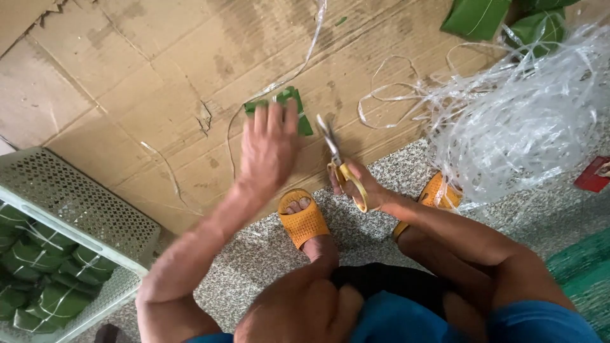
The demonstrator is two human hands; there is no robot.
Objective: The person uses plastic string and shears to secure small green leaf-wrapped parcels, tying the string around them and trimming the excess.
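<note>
The leaf-wrapped packet [279, 105] lay flat on the cardboard sheet [127, 76], directly ahead of and partly under the fingertips of the left hand [268, 149]. That hand was nearer; it was extended forward, palm down, fingers spread and open, gripping nothing. The packet's long axis could not be determined. The right hand [362, 187] sat just beside it, closed around yellow-handled scissors [340, 162], blades pointing toward the packet.

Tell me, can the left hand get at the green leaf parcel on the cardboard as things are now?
Probably yes. The left hand is already over the green leaf parcel, fingers spread on or just above it, with nothing between them. The scissors in the right hand are beside it, apart.
</note>
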